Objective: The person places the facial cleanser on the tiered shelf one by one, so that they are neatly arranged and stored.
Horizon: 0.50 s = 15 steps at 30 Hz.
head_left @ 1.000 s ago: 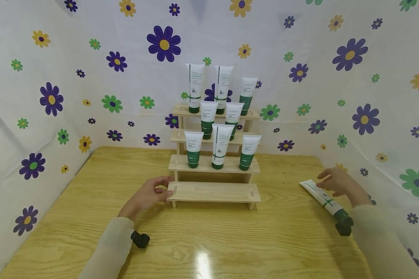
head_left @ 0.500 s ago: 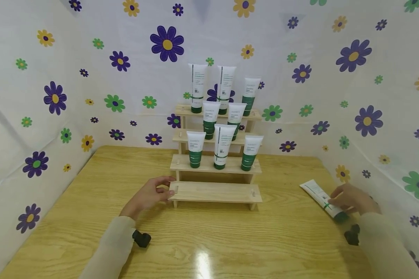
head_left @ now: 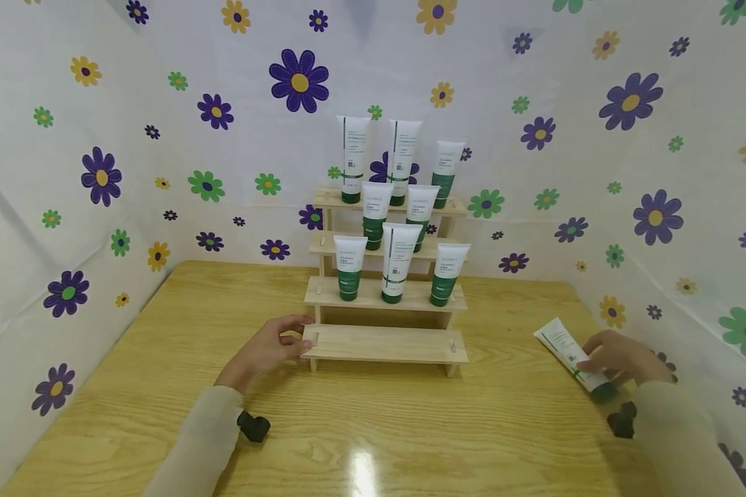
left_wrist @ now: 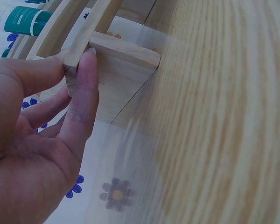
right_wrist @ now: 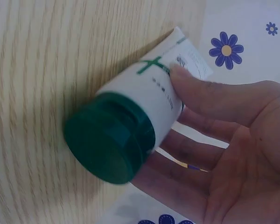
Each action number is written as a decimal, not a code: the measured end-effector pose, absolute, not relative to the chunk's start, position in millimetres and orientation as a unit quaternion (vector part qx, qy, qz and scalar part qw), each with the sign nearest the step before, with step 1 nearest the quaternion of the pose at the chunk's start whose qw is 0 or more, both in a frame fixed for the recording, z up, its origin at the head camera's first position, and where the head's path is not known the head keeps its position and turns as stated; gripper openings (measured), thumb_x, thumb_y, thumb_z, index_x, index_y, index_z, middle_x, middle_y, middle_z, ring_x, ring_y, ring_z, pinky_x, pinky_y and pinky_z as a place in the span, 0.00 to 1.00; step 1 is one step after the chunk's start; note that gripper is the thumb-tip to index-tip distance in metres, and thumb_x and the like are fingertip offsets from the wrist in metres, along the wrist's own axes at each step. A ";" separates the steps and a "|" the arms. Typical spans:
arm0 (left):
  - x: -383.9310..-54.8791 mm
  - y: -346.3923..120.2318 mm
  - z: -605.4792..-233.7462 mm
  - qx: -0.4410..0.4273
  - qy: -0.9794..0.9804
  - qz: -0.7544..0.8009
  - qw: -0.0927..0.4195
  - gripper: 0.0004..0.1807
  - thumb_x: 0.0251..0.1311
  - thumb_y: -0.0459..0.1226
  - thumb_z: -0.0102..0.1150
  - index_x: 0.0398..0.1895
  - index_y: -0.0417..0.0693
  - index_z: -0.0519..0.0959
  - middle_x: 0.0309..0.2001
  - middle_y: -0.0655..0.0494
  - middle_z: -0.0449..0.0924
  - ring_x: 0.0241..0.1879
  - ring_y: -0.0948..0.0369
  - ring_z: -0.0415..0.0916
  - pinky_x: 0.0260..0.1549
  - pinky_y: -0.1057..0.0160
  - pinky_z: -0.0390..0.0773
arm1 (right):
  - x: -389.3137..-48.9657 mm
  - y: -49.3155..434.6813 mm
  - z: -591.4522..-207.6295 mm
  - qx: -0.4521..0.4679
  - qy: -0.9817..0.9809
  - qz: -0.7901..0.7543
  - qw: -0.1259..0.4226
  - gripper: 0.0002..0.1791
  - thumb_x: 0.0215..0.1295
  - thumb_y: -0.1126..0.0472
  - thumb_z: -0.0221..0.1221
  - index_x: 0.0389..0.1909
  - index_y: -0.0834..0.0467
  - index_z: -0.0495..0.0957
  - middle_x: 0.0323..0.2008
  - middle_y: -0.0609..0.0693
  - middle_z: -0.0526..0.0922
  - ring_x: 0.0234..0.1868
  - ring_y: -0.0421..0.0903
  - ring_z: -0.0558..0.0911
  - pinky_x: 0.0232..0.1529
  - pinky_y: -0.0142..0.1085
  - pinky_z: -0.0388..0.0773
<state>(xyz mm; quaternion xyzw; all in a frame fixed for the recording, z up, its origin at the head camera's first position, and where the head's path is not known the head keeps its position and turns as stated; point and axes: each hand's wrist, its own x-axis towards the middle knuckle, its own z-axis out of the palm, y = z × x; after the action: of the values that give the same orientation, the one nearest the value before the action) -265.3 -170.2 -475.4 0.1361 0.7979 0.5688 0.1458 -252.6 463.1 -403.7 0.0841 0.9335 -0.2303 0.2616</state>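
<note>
My left hand (head_left: 266, 351) pinches the left end of the lowest step of a wooden tiered stand (head_left: 385, 343). In the left wrist view, thumb and fingers (left_wrist: 86, 93) lie on either side of the board's end. At the right of the table, my right hand (head_left: 622, 355) grips a white squeeze tube (head_left: 562, 343) with a green cap. The tube lies slanted, its cap end toward me. In the right wrist view, the thumb is on the tube's printed face and the fingers are along its far side, partly hidden; the green cap (right_wrist: 109, 137) faces the camera.
Several white-and-green tubes stand upright on the stand's upper three steps, among them a tall tube (head_left: 400, 262) and a short tube (head_left: 350, 268). The lowest step is bare. Flower-printed cloth (head_left: 236, 138) closes in the wooden table (head_left: 410, 435) at the back and sides.
My right hand has come down from above the lying tube, slid toward its cap end and taken hold of it. The left hand keeps its hold on the stand.
</note>
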 end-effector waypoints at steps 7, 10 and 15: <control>-264.2 -171.1 -476.2 0.134 0.800 0.567 0.145 0.27 0.72 0.32 0.60 0.73 0.40 0.68 0.61 0.35 0.70 0.44 0.57 0.82 0.45 0.57 0.89 | -251.8 451.8 -400.7 0.054 0.933 -0.251 0.251 0.29 0.67 0.62 0.65 0.58 0.79 0.68 0.45 0.70 0.83 0.44 0.59 0.84 0.43 0.52 0.87; -263.6 -171.1 -476.2 0.134 0.800 0.566 0.147 0.28 0.72 0.33 0.60 0.73 0.41 0.68 0.61 0.36 0.70 0.44 0.57 0.82 0.46 0.57 0.89 | -253.1 445.2 -397.9 0.049 0.930 -0.273 0.240 0.29 0.68 0.63 0.64 0.59 0.80 0.67 0.44 0.68 0.84 0.43 0.55 0.86 0.43 0.52 0.88; -263.9 -170.0 -475.6 0.132 0.796 0.572 0.147 0.28 0.72 0.33 0.61 0.73 0.41 0.69 0.61 0.37 0.71 0.45 0.58 0.82 0.46 0.58 0.89 | -253.7 427.5 -386.6 0.008 0.924 -0.320 0.211 0.28 0.71 0.64 0.63 0.60 0.81 0.65 0.45 0.69 0.84 0.41 0.52 0.87 0.42 0.50 0.89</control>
<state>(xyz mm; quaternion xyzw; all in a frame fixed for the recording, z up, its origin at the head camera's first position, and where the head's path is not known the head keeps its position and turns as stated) -263.9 -170.0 -475.6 0.1321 0.7960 0.5721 0.1475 -253.7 427.5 -386.6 0.0085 0.9236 -0.3202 0.2106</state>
